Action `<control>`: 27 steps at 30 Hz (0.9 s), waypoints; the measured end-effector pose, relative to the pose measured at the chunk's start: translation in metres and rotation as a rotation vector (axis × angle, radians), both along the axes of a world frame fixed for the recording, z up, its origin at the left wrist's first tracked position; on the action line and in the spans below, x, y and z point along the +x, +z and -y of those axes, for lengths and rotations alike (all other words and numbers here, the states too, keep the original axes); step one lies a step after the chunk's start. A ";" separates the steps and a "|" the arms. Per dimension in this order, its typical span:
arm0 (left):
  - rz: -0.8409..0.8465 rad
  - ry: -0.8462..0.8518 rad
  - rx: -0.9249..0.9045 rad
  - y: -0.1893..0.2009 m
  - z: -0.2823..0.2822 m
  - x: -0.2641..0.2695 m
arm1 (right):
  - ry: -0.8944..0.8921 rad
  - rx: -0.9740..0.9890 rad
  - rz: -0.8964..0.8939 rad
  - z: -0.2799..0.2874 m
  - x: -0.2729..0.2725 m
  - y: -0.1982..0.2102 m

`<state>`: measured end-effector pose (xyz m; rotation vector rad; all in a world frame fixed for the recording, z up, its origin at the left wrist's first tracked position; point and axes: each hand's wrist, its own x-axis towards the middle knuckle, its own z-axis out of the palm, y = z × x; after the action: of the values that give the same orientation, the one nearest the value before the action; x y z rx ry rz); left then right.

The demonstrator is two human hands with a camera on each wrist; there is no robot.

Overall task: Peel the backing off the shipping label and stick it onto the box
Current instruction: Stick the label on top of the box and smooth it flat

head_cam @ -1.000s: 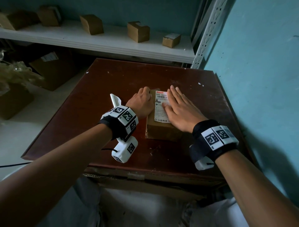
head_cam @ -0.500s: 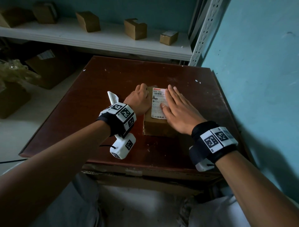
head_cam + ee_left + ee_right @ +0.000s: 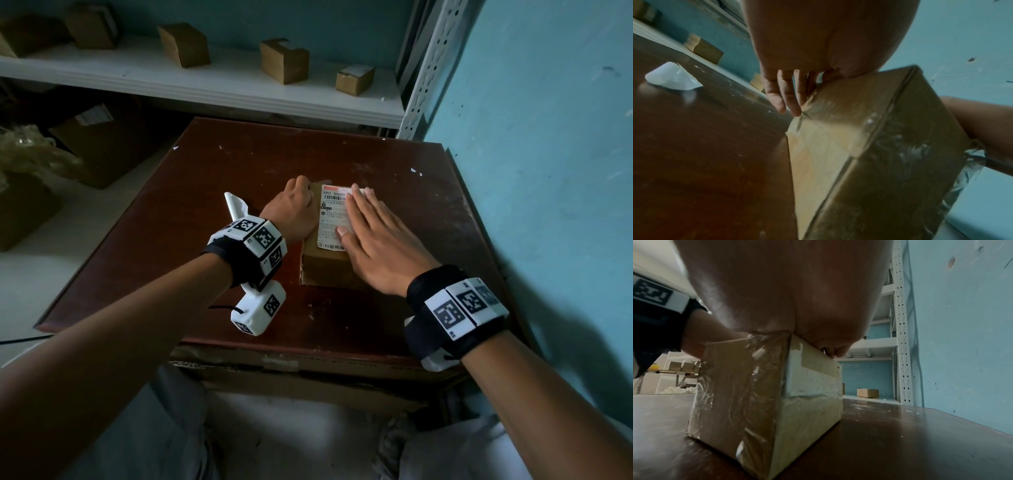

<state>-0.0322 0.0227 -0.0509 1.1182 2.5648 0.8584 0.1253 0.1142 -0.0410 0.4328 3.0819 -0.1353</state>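
Label point(image 3: 334, 219) is lying flat on top of the box point(image 3: 325, 267), which is sitting on the worktop point(image 3: 428, 222). Right hand point(image 3: 380, 246) is pressing down on it, fingers straight and spread. Left hand point(image 3: 294, 214) is bracing the box's left side, fingers loosely curled against it. Peeled backing point(image 3: 672, 78) is lying aside. Smoothing looks underway; next, I'd judge, rubbing down the edges.
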 end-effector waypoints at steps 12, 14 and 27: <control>0.003 0.004 0.012 0.001 0.000 0.003 | 0.013 0.039 -0.001 0.003 0.001 -0.001; 0.005 0.004 0.016 0.001 0.000 0.003 | 0.012 0.046 0.001 0.003 0.001 -0.001; 0.037 0.011 -0.022 0.003 0.001 0.003 | 0.055 0.049 0.025 0.014 -0.005 0.001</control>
<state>-0.0292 0.0214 -0.0482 1.0729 2.5465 0.8432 0.1203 0.1002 -0.0396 0.3482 3.0744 -0.0529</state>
